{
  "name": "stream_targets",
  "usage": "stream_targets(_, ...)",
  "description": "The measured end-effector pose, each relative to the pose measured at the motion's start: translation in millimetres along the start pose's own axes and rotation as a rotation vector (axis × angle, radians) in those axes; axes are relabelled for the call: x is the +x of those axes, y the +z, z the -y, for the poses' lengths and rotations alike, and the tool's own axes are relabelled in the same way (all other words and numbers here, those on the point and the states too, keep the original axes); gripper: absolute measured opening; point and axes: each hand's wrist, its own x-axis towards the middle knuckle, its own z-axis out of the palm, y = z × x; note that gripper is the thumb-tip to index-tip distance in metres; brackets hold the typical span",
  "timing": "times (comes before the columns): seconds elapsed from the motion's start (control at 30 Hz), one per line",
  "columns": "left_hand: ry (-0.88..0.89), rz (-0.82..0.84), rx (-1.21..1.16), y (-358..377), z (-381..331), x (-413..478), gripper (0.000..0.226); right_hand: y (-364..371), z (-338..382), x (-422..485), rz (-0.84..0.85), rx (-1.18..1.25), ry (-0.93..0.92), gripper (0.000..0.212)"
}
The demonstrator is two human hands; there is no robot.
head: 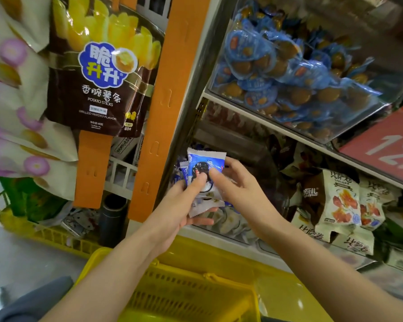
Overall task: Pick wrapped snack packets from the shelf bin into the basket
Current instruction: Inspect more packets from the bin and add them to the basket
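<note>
My left hand (184,203) holds a small stack of blue-and-white wrapped snack packets (204,163), thumb pressed on the front of the top one. My right hand (237,184) pinches the right side of that same top packet. Both hands are raised in front of the clear shelf bin (233,226), which holds more packets of the same kind. The yellow plastic basket (172,289) sits directly below my forearms; its inside looks bare as far as I can see.
A clear bin of blue-wrapped round snacks (284,75) sits on the shelf above. Cream snack bags (342,205) fill the bin to the right. An orange upright (165,101) and a hanging potato sticks bag (100,73) stand left. A second yellow basket (47,233) lies low left.
</note>
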Motion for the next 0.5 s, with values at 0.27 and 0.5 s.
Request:
stream_targets(0.27,0.063,-0.225,0.189,-0.6,1.6,5.5,0.076,3.4,-6.7,-5.1,-0.115,-0.026,-0.053,0.018)
stream_targets(0.5,0.114,-0.194,0.125,-1.0,1.0,11.9,0.033,-13.6,-15.1,15.7,-0.179,0.338,0.055,0.017)
